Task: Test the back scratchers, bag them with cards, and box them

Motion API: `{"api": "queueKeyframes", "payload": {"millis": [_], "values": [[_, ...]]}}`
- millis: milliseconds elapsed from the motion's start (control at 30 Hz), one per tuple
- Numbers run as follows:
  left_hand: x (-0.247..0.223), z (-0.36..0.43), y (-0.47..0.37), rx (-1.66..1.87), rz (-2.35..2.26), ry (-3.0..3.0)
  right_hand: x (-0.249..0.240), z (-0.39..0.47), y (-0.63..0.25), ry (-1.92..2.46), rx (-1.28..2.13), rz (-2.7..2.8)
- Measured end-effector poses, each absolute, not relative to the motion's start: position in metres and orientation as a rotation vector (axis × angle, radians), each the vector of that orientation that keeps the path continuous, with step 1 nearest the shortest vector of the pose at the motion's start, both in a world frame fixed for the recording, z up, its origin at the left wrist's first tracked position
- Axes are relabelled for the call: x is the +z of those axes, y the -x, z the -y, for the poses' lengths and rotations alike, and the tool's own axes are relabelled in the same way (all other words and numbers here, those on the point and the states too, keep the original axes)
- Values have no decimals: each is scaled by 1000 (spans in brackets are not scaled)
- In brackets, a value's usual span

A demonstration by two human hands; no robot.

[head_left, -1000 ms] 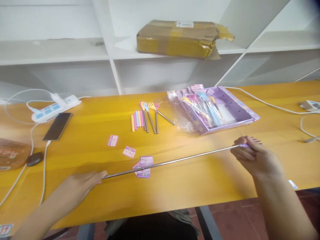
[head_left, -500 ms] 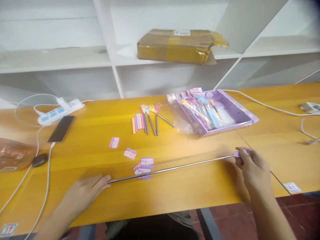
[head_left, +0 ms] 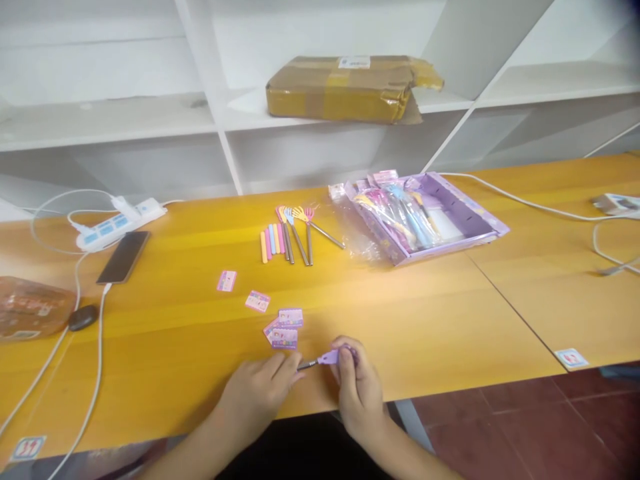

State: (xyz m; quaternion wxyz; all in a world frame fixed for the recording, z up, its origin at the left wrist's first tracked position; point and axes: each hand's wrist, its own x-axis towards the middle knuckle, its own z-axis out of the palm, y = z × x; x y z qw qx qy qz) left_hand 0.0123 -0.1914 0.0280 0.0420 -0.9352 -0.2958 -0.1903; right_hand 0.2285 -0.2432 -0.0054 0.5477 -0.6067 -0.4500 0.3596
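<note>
Between my two hands, near the table's front edge, is a telescopic back scratcher [head_left: 327,358] with a purple head and a metal rod, now collapsed short. My right hand [head_left: 359,387] is closed around its purple head, hiding most of it. The fingers of my left hand [head_left: 265,383] grip the metal rod, and the rod's far end is hidden inside them. Just beyond my left hand lie several small printed cards [head_left: 285,338]. Farther back are more back scratchers [head_left: 299,237] with yellow, blue and pink heads, beside a row of pastel handle sleeves [head_left: 273,241].
A purple tray [head_left: 450,250] of bagged scratchers stands at the back right. To the left are a power strip [head_left: 120,223], a phone [head_left: 123,257], cables, a dark oval object [head_left: 83,318] and an orange bag [head_left: 33,310]. A taped cardboard box [head_left: 345,90] rests on the shelf.
My hands have come together in front of me. The back scratcher's rod, stretched long across the table before, has slid in to a short length. Both hands keep hold of it.
</note>
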Motion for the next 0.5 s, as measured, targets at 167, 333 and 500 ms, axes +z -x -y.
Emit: {"api": "queueKeyframes", "payload": {"millis": [167,333,500], "values": [[23,188,-15,-543,1002,2883,-8,240,-230,1474,963,1119],[21,184,-13,-394,1063,2922,-8,232,-236,1430,1024,1135],[19,187,-19,-440,1155,2927,-5,233,-231,1385,1124,1084]]}}
